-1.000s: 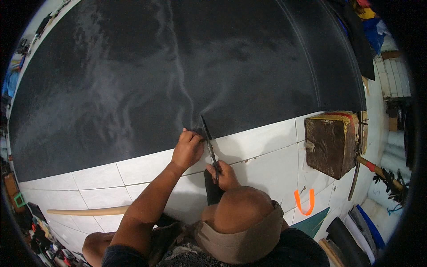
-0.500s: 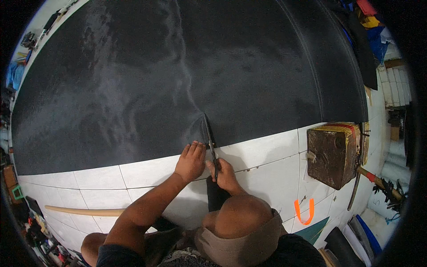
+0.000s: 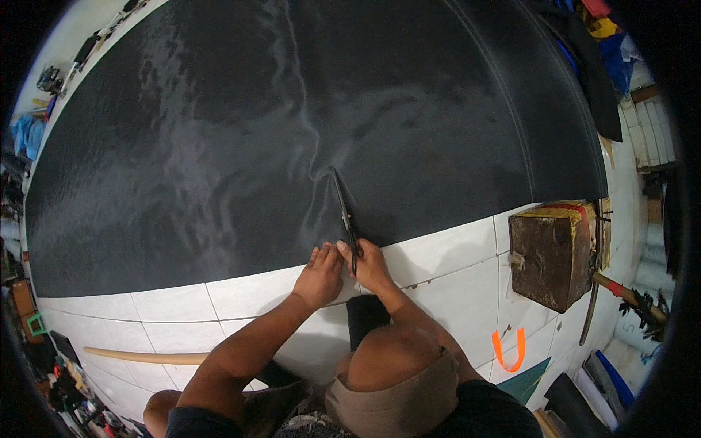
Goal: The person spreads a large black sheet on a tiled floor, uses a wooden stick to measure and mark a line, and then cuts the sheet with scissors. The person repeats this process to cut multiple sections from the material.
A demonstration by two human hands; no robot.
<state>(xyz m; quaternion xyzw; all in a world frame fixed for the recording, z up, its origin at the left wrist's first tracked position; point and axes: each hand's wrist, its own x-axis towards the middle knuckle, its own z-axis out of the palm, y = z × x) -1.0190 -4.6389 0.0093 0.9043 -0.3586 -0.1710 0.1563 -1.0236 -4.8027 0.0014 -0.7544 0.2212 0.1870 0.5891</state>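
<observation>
A wide sheet of black leather-like material (image 3: 241, 146) lies spread over the floor before me. My right hand (image 3: 366, 264) grips a pair of dark scissors (image 3: 345, 212) at the sheet's near edge. Their blades point away from me, and the tip is at a wrinkle well in from that edge. Just left of the scissors, my left hand (image 3: 320, 279) lies with fingers stretched out, fingertips on the sheet's border. A slit appears to run along the blades, though its full length is hard to make out.
White floor tiles (image 3: 175, 303) show in front of the sheet. To the right stands a worn brown block (image 3: 549, 259), with an orange U-shaped strip (image 3: 509, 350) nearer me. A tan rod (image 3: 146, 356) lies at left. Rolled materials (image 3: 584, 401) crowd the lower right.
The scissors have gone farther into the sheet, away from me, and my right hand has moved forward to its edge. My left hand stays beside them. The view has shifted slightly.
</observation>
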